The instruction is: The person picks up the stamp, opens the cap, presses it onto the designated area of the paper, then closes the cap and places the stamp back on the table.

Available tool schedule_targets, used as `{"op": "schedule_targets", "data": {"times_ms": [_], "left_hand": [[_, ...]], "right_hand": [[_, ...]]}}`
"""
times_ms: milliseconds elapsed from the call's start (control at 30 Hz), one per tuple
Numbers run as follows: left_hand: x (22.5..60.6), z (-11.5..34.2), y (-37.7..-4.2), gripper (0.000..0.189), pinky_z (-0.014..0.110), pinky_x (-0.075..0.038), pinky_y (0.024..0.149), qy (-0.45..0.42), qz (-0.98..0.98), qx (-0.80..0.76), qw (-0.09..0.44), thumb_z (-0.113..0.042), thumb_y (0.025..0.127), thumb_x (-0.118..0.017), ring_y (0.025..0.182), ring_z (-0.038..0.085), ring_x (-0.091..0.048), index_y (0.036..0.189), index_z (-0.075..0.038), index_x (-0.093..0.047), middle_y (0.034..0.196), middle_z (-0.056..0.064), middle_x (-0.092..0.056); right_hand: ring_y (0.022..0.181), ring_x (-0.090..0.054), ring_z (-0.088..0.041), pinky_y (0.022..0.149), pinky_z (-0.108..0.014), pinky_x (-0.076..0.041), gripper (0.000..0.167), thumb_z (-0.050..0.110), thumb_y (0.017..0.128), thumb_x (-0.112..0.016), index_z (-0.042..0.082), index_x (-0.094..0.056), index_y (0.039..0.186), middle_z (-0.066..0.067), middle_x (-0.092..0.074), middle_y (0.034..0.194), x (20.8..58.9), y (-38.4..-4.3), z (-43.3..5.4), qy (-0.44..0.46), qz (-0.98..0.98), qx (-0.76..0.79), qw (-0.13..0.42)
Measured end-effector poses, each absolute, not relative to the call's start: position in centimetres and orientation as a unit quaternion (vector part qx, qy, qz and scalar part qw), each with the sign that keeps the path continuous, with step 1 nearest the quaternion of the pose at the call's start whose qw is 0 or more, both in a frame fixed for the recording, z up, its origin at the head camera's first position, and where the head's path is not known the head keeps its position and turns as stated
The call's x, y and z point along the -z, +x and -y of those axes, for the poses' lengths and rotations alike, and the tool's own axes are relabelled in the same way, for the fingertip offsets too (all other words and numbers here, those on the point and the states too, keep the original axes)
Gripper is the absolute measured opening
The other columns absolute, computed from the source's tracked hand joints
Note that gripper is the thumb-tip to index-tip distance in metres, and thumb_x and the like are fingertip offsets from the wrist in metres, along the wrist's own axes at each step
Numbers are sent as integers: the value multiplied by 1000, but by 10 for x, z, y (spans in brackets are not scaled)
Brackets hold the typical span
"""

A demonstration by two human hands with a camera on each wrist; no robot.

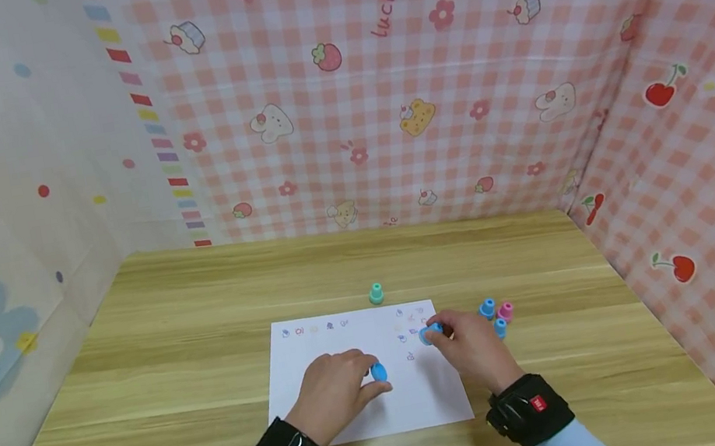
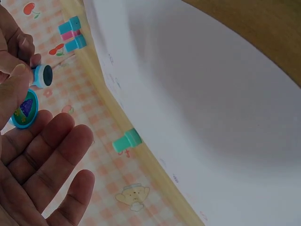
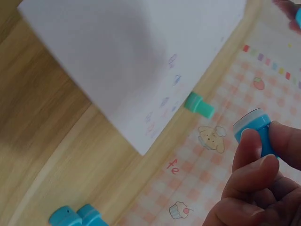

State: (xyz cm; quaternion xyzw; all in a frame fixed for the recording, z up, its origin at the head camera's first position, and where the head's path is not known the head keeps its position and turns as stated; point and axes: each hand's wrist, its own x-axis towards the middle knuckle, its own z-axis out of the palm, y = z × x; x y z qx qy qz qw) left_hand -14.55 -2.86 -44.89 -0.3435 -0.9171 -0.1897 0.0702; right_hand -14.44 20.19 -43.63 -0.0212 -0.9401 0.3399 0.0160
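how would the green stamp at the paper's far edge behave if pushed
The green stamp probably slides before tipping, standing upright on its wider end; knocked over, its round body may roll. Its moulded look suggests light, stiff plastic.

Blue stamp (image 1: 431,334) and round blue cap (image 1: 378,372), held apart
The cap, on edge between the left hand's (image 1: 337,390) thumb and fingers, shows purple grapes on green toward that wrist; the stamp, tipped sideways in the right hand's (image 1: 479,345) pinch, turns its dark face toward the left hand.
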Motion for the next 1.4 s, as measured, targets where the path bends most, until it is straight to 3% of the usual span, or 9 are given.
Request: {"op": "schedule_targets", "data": {"times_ms": [333,567,967,1400], "left_hand": [[450,27,-146,28,26,-41,56,-340,920,185,60,-40,84,-77,58,1,-48,91,-13,-75,70,-9,-61],[451,27,-146,30,27,-42,57,-343,919,183,59,-42,84,-77,60,1,-51,93,-13,-75,72,-8,-64],[451,27,-146,30,26,-42,56,-342,921,179,52,-42,84,-77,59,1,-50,94,-13,-76,72,-9,-63],[452,28,-146,29,25,-39,54,-343,920,180,61,-41,84,-77,58,0,-47,91,-13,-74,69,-12,-59]], "right_hand": [[67,-54,-17,60,-28,-46,17,20,91,-74,6,-72,101,-2,-66,82,452,-155,-201,26,976,-217,17],[69,-54,-15,70,-31,-52,18,20,88,-77,7,-74,100,-3,-70,85,465,-159,-198,67,986,-150,-2],[75,-57,-18,82,-38,-53,21,19,87,-78,8,-74,104,-4,-70,88,474,-162,-194,54,987,-148,-31],[71,-57,-17,79,-37,-53,20,18,86,-78,6,-74,102,-4,-71,87,476,-168,-191,64,988,-134,-32]]}}
